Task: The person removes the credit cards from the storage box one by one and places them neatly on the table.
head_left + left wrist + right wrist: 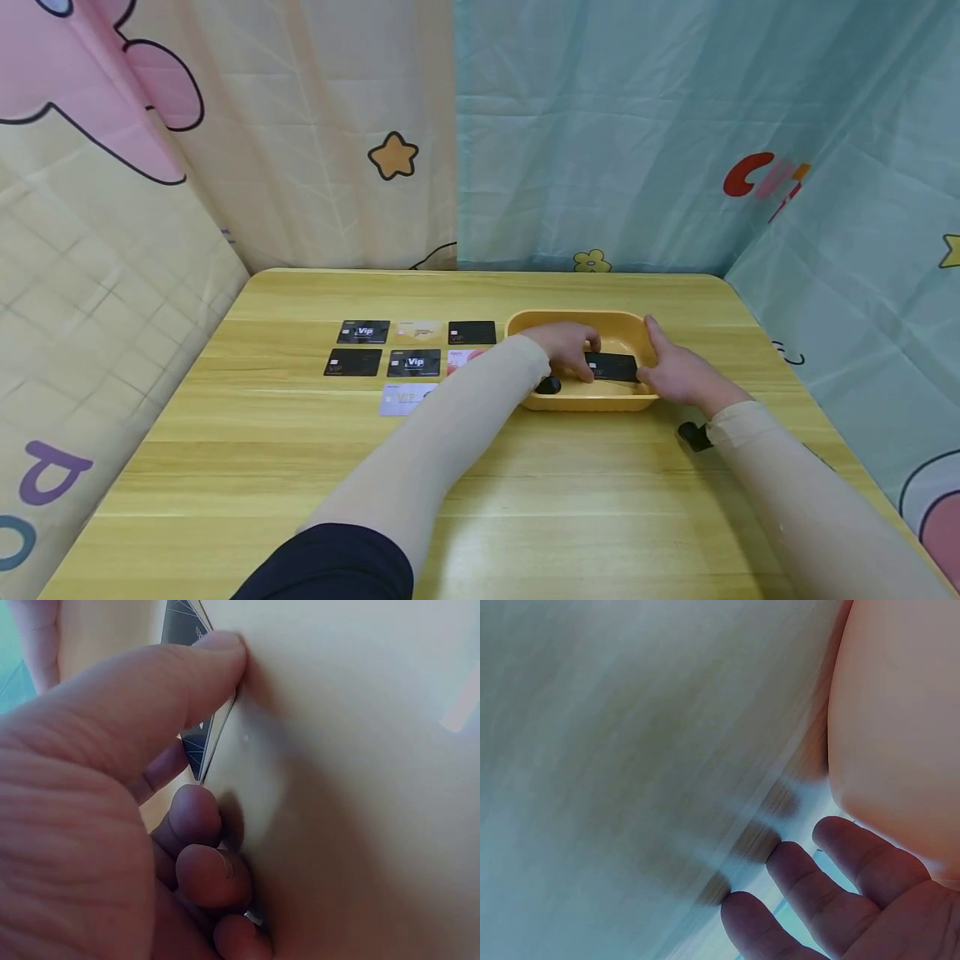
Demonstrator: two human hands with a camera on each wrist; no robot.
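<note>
Inside the yellow plastic tray (585,403), my left hand (564,343) pinches a black card (613,367) by its left end. The left wrist view has the thumb against the dark card (196,754), with pale edges beside its face and the other fingers curled near the tray's floor. My right hand (688,379) grips the tray's right end, its thumb over the rim. Seen from the right wrist, several fingers (802,881) lie along the tray's outer wall (900,735), close to the tabletop. Whether more cards lie beneath the black one is unclear.
Left of the tray, several cards lie in rows: black Vip cards (363,332), plain black cards (471,332), a gold card (418,332), a lilac card (405,398) and a pink-white card (461,359) partly behind my left forearm. Patterned curtains (585,133) surround the wooden table (525,517).
</note>
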